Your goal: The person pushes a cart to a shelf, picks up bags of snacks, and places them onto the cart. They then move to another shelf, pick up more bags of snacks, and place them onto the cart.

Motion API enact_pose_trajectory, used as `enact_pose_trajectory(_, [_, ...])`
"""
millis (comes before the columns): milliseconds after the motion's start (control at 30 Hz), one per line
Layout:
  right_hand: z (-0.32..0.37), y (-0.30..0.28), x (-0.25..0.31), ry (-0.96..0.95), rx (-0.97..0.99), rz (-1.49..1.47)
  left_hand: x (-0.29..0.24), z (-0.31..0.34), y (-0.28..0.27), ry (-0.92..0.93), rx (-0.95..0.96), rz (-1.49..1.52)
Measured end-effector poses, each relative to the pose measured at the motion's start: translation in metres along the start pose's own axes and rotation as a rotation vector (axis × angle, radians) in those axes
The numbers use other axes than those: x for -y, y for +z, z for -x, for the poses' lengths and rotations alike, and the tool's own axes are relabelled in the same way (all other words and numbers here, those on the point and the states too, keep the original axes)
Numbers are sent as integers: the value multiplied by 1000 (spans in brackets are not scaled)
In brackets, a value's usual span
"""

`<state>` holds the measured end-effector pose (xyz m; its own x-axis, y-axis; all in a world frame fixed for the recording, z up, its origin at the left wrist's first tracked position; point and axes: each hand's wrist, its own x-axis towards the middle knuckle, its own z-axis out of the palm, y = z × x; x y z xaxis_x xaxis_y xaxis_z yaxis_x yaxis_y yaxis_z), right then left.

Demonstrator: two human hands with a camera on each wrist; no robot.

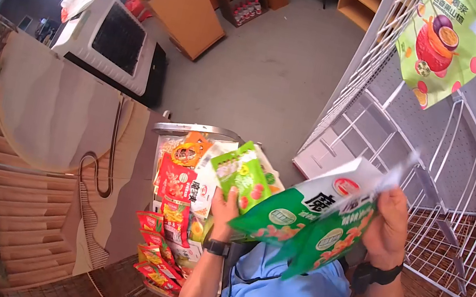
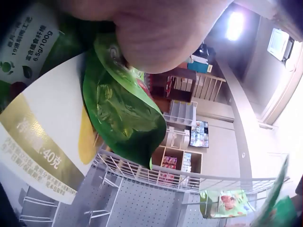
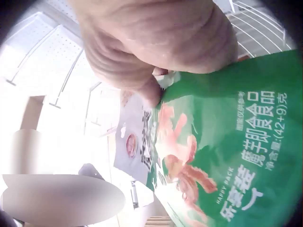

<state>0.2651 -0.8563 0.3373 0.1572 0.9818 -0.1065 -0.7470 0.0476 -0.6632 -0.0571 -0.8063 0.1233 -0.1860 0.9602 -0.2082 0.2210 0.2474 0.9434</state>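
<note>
My right hand [image 1: 388, 229] grips the upper edges of green-and-white snack bags [image 1: 330, 240] printed with pink konjac pieces. In the right wrist view, the thumb and fingers [image 3: 150, 91] pinch the edge of a green bag [image 3: 213, 137]. To the left, my left hand [image 1: 224, 213] holds a light green snack bag [image 1: 244, 176], its thumb across the front. From the left wrist, the green bag's shiny back [image 2: 125, 113] shows under the hand, beside a white-and-gold packet [image 2: 52, 137]. The green-and-white bags overlap the lap in the head view.
A metal-rimmed cart [image 1: 196, 131] full of snack bags stands at my left, red packets [image 1: 157, 261] along its near side. White wire racks [image 1: 457, 206] rise on the right, with a passion-fruit snack bag [image 1: 450, 49] hanging there. Beyond are an air cooler [image 1: 107, 39] and wooden counter [image 1: 180, 8].
</note>
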Motion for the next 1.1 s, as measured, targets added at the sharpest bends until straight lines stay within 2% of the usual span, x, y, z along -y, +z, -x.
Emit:
enact_pose_trajectory(67, [-10,2,-15,64,-16,-42,16,-2,13,-265,170,480])
enact_pose_trajectory(100, [-14,2,-26,62,-15,-39,53,-4,5,-562,236,465])
enact_pose_trajectory(133, [-17,1,-37,93,-61,-25,48,-3,8,-559,240,470])
enact_pose_trajectory(200, [-22,-3,-58,120,-106,-5,16,11,19,-339,247,424])
enact_pose_trajectory(333, [-21,-12,-81,52,-242,42,-51,37,42,106,258,327])
enact_pose_trajectory(467, [-16,-13,-86,9,-291,82,-53,44,47,107,293,324])
enact_pose_trajectory(667, [-4,-12,-96,58,-225,173,-50,50,33,106,351,212])
enact_pose_trajectory(867, [3,-13,-97,102,-196,33,-46,61,19,107,379,80])
enact_pose_trajectory(967, [-5,-11,-96,120,-287,-89,-47,62,15,111,387,20])
enact_pose_trajectory(1067, [-9,-15,-98,75,-308,-60,-47,68,12,120,391,-39])
enact_pose_trajectory(1100, [-8,-17,-100,36,-291,56,-49,65,13,124,392,-58])
